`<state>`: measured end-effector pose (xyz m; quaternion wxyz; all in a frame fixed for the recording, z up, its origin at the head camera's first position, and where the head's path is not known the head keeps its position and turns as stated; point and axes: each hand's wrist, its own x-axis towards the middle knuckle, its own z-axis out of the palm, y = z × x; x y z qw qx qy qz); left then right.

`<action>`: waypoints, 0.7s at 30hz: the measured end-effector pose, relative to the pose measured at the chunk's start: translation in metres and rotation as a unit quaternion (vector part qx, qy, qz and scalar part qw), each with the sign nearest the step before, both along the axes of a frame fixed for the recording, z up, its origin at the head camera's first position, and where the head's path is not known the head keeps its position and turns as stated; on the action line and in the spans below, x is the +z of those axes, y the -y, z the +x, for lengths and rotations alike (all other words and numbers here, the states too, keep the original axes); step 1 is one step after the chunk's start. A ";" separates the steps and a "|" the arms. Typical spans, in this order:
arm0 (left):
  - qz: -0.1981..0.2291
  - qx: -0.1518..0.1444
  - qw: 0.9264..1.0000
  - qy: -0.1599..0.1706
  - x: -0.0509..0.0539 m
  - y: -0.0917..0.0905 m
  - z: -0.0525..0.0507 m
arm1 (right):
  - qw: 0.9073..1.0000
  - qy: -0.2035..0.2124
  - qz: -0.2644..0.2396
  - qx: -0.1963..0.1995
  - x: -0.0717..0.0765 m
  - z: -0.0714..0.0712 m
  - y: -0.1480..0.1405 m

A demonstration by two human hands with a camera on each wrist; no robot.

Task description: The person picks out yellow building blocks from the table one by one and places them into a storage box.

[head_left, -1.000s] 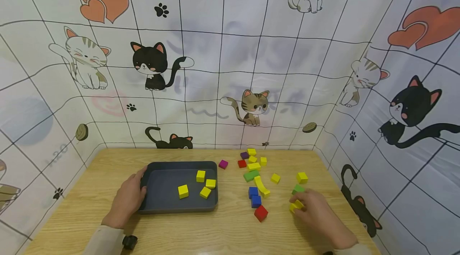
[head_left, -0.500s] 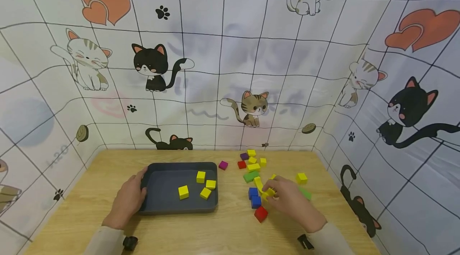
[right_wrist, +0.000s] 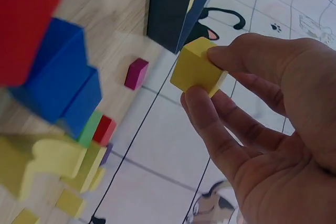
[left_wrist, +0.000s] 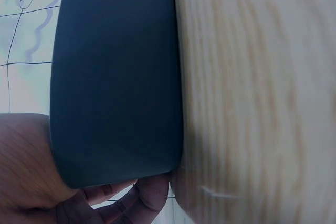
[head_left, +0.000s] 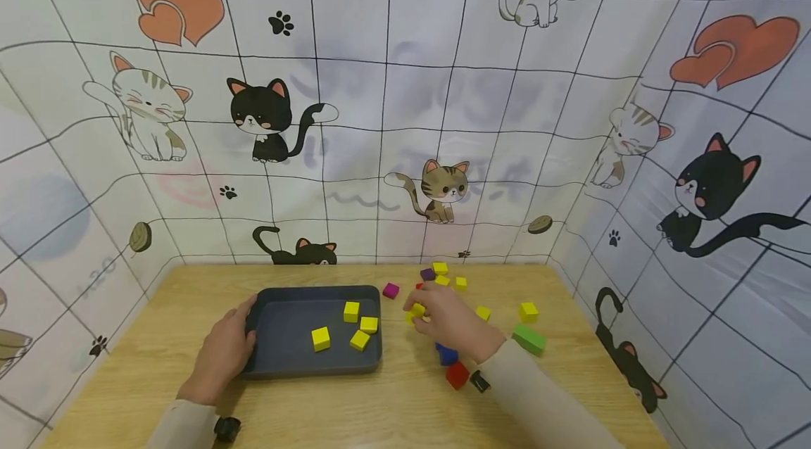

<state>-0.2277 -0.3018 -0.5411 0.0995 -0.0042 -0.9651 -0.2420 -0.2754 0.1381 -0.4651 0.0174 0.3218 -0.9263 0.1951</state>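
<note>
White grid-lined sheeting [head_left: 351, 93] with cartoon cats [head_left: 261, 111] rises behind and beside a wooden table [head_left: 355, 410].

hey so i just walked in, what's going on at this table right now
Someone is sorting through coloured blocks with both hands. The right hand pinches a yellow cube between thumb and fingers, just to the right of a dark tray. The left hand holds the tray's left end. Four other yellow cubes lie inside it. More blocks, including yellow, green, blue and red ones, sit loose on the table to its right.
</note>
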 end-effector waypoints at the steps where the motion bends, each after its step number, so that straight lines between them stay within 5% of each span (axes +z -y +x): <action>1: -0.001 0.000 1.000 -0.001 0.000 0.000 0.000 | 1.000 -0.007 0.001 0.013 0.000 -0.004 0.006; 9: 0.001 0.000 1.000 -0.002 0.000 0.002 0.001 | 0.997 -0.031 0.002 0.074 -0.001 -0.031 0.054; 21: -0.001 0.001 1.000 0.002 -0.001 0.002 0.000 | 0.997 0.019 0.064 0.041 -0.011 -0.049 0.095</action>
